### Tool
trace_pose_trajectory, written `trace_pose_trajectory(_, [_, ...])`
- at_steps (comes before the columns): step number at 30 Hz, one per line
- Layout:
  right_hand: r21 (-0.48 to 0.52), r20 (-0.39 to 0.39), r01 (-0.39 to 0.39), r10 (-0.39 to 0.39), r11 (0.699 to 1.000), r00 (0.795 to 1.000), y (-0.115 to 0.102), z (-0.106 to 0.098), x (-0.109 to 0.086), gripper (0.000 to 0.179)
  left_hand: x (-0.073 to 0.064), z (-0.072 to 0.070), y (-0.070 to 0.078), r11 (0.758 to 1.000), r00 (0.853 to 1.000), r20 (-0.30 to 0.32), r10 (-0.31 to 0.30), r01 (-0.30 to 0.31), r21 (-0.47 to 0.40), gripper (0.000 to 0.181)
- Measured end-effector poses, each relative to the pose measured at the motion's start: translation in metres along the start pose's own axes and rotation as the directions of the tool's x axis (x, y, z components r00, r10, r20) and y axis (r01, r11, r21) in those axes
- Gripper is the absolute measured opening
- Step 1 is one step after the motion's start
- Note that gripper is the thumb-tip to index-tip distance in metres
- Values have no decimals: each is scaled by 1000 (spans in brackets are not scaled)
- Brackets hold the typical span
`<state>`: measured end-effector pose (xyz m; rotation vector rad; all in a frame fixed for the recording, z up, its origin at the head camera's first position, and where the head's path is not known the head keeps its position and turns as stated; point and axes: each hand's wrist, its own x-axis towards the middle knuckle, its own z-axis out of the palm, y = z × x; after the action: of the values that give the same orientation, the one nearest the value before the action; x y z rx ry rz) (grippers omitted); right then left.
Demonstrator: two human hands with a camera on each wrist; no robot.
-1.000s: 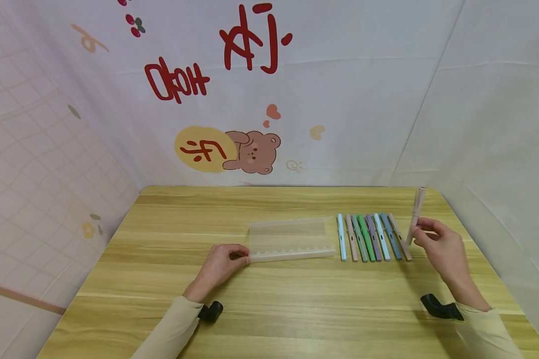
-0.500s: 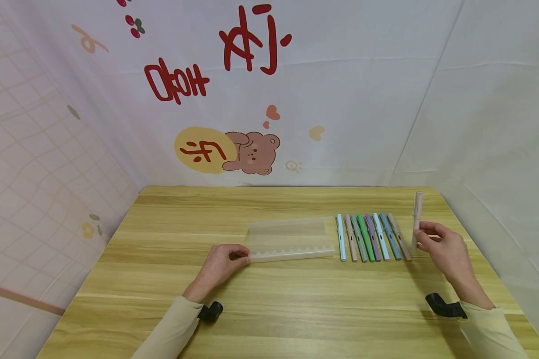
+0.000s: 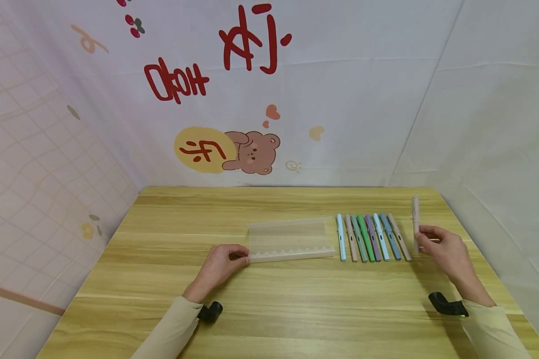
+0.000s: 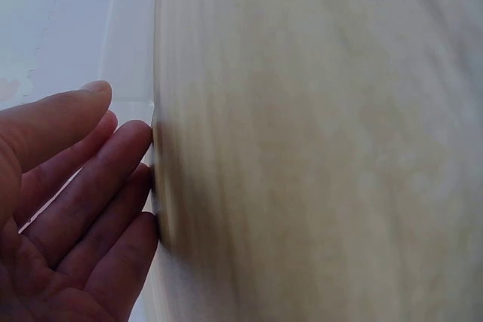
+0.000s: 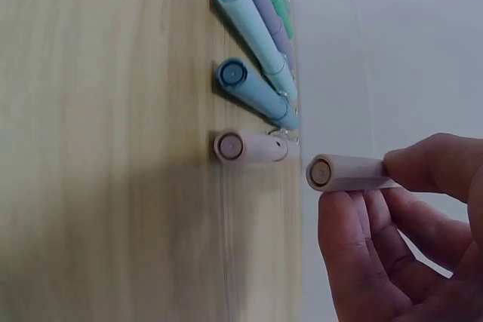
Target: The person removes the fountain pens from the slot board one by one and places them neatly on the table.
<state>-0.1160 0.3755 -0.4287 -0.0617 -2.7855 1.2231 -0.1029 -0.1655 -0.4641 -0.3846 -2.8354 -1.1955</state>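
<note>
My right hand (image 3: 446, 252) pinches a pale pinkish-beige pen (image 3: 415, 214) between thumb and fingers and holds it nearly upright above the table. In the right wrist view the end of this pen (image 5: 323, 173) points at the camera, apart from a similar pen (image 5: 241, 146) lying on the table. My left hand (image 3: 224, 262) touches the left end of a clear plastic pen case (image 3: 292, 256) with its fingertips. The left wrist view shows those fingers (image 4: 90, 194) fairly straight, resting beside the case's end. Along the case's front runs a row of notches.
Between the case and my right hand several pens lie side by side, among them a light blue pen (image 3: 342, 238), a green pen (image 3: 366, 238) and a purple pen (image 3: 373, 238). The wooden table (image 3: 296, 309) meets a printed wall cloth (image 3: 350, 99) at the back.
The pen in my right hand has gone from leaning right to nearly upright and come slightly lower. My left hand, the case and the row of pens have not moved.
</note>
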Motion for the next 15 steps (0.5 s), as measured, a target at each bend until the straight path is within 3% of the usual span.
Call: trace_pose_trajectory(15, [-52,157,-42,50,998,986,16,-3,11,51,0,0,2,1000,1000,-8,-1,1,0,7])
